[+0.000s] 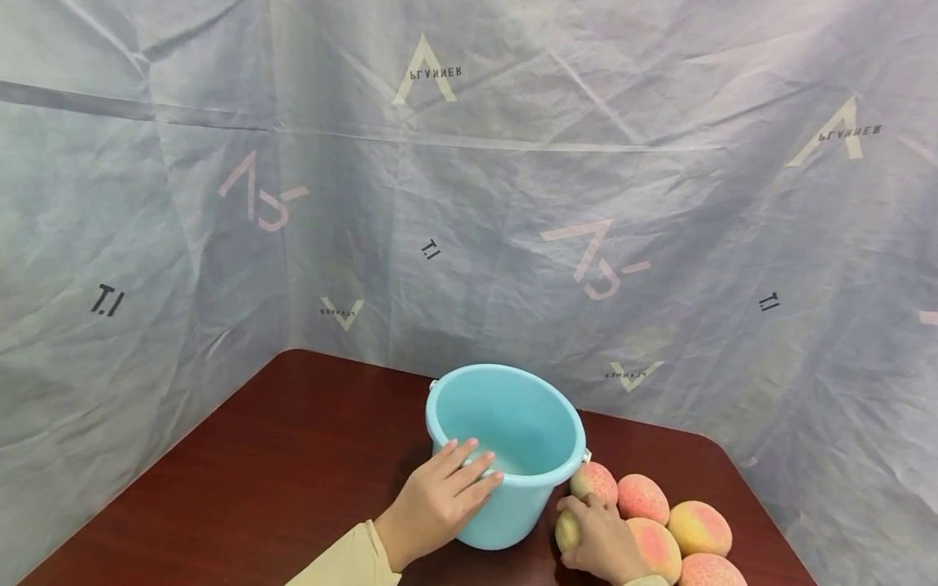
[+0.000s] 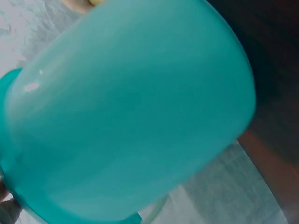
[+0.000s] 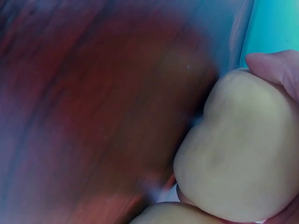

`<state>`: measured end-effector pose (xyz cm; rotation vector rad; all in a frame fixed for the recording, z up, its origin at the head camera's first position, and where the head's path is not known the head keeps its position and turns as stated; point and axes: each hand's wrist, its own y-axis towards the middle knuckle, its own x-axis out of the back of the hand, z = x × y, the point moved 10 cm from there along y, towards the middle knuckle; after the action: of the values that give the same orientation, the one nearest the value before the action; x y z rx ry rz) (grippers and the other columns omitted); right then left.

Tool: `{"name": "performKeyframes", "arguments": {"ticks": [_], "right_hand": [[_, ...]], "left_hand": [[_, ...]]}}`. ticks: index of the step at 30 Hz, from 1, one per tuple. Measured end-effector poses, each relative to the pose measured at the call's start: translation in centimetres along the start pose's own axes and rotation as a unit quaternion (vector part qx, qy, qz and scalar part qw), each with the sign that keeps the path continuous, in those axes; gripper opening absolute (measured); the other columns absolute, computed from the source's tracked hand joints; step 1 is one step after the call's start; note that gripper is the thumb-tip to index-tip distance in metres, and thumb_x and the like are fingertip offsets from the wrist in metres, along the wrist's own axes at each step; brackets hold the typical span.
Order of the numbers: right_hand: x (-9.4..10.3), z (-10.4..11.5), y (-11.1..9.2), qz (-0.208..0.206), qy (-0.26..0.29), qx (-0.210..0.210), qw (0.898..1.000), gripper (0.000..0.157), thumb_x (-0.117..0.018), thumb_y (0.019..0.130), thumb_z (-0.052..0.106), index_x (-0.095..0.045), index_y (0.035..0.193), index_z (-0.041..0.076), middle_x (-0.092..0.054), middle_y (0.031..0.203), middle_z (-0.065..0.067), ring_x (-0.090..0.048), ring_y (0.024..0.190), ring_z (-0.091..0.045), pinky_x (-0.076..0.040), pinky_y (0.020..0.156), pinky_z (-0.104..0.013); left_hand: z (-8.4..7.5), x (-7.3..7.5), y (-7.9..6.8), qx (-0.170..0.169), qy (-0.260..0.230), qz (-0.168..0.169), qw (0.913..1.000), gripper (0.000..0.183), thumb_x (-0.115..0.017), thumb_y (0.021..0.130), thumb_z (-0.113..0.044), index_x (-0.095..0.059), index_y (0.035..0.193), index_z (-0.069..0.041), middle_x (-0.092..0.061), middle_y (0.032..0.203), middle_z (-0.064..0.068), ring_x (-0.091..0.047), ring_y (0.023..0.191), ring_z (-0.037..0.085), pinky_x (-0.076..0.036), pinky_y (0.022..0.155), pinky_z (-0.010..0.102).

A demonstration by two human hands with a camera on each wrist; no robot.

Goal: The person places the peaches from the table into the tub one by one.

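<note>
A light blue bucket (image 1: 506, 517) stands upright on the table, its mouth facing up and its inside bare in the head view. My left hand (image 1: 438, 498) grips the near rim, fingers laid over the edge; the thumb is hidden in the head view. To the right of the bucket, my right hand (image 1: 604, 541) holds a yellowish peach (image 1: 567, 531), low by the table. In the right wrist view this peach (image 3: 243, 149) looks pale, with a cleft, and a finger (image 3: 271, 67) lies against its top. Bucket wall (image 2: 131, 107) fills most of the left wrist view.
Several pink and yellow peaches lie around the right hand, among them a pink peach (image 1: 643, 498) and a yellow-pink peach (image 1: 699, 527). The dark red table (image 1: 242, 480) extends to the left. Grey printed fabric (image 1: 476, 244) hangs behind it.
</note>
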<state>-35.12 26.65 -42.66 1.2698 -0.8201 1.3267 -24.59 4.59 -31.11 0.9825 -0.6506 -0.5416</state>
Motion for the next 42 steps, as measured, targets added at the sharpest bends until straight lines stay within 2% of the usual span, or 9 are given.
{"name": "performKeyframes", "arguments": {"ticks": [5,14,20,24,31,34,38,42], "right_hand": [[-0.2,0.0,-0.1,0.001,0.001,-0.002,1.0,0.057,-0.087,0.049,0.02,-0.064,0.101,0.02,-0.056,0.095,-0.009,-0.052,0.081,-0.033,-0.046,0.058,-0.048],[0.2,0.2,-0.1,0.002,-0.002,-0.007,1.0,0.057,-0.088,0.049,0.02,-0.064,0.1,0.019,-0.055,0.093,-0.009,-0.052,0.081,-0.033,-0.046,0.058,-0.047],[0.1,0.2,-0.2,0.016,-0.01,-0.025,0.999,0.057,-0.089,0.05,0.019,-0.064,0.101,0.018,-0.054,0.094,-0.009,-0.053,0.083,-0.038,-0.045,0.058,-0.049],[0.2,0.4,-0.3,0.014,-0.038,-0.038,0.998,0.055,-0.086,0.051,0.024,-0.063,0.1,0.019,-0.057,0.091,-0.009,-0.056,0.078,-0.039,-0.046,0.058,-0.049],[0.5,0.9,-0.3,0.001,-0.061,-0.051,0.997,0.055,-0.082,0.05,0.028,-0.064,0.101,0.016,-0.057,0.084,-0.013,-0.056,0.074,-0.037,-0.046,0.058,-0.049],[0.5,1.0,-0.5,-0.004,-0.059,-0.05,0.997,0.056,-0.081,0.05,0.027,-0.064,0.102,0.015,-0.057,0.086,-0.014,-0.054,0.074,-0.038,-0.046,0.057,-0.049],[0.4,1.0,-1.0,0.009,-0.053,-0.05,0.997,0.056,-0.081,0.053,0.027,-0.064,0.106,0.015,-0.058,0.096,-0.015,-0.054,0.076,-0.039,-0.045,0.055,-0.051],[0.3,1.1,-1.2,0.017,-0.058,-0.05,0.997,0.056,-0.082,0.055,0.029,-0.064,0.106,0.017,-0.058,0.096,-0.016,-0.056,0.074,-0.038,-0.045,0.054,-0.051]], "left_hand": [[-0.4,-0.4,0.1,0.017,0.001,0.007,0.9998,0.036,-0.039,0.103,-0.018,-0.075,0.103,-0.012,-0.073,0.104,0.006,-0.069,0.1,0.024,-0.055,0.082,0.041],[-0.2,-0.5,0.2,0.038,-0.007,0.009,0.9992,0.036,-0.04,0.104,-0.021,-0.075,0.102,-0.012,-0.073,0.102,0.004,-0.068,0.098,0.022,-0.054,0.083,0.042],[-0.1,-0.3,0.4,0.047,-0.002,-0.01,0.9988,0.035,-0.042,0.103,-0.019,-0.076,0.098,-0.014,-0.073,0.095,0.001,-0.069,0.093,0.021,-0.055,0.08,0.041],[-0.1,-0.3,0.4,0.052,0.001,-0.021,0.9985,0.034,-0.044,0.103,-0.018,-0.077,0.096,-0.015,-0.073,0.093,0.0,-0.069,0.091,0.02,-0.056,0.079,0.041],[0.3,-0.3,0.3,0.076,-0.027,-0.038,0.996,0.034,-0.046,0.103,-0.02,-0.077,0.094,-0.014,-0.073,0.091,-0.001,-0.07,0.09,0.019,-0.056,0.078,0.044],[0.5,-0.4,0.4,0.083,-0.035,-0.04,0.9952,0.033,-0.046,0.103,-0.02,-0.077,0.093,-0.014,-0.073,0.09,-0.002,-0.07,0.09,0.019,-0.055,0.079,0.045],[0.4,-0.5,0.3,0.087,-0.038,-0.034,0.9949,0.034,-0.045,0.104,-0.022,-0.077,0.095,-0.014,-0.072,0.091,-0.002,-0.069,0.091,0.018,-0.055,0.081,0.044],[0.4,-0.4,0.1,0.093,-0.04,-0.025,0.9945,0.035,-0.044,0.104,-0.023,-0.077,0.097,-0.014,-0.072,0.092,-0.003,-0.068,0.093,0.018,-0.054,0.083,0.044]]}}
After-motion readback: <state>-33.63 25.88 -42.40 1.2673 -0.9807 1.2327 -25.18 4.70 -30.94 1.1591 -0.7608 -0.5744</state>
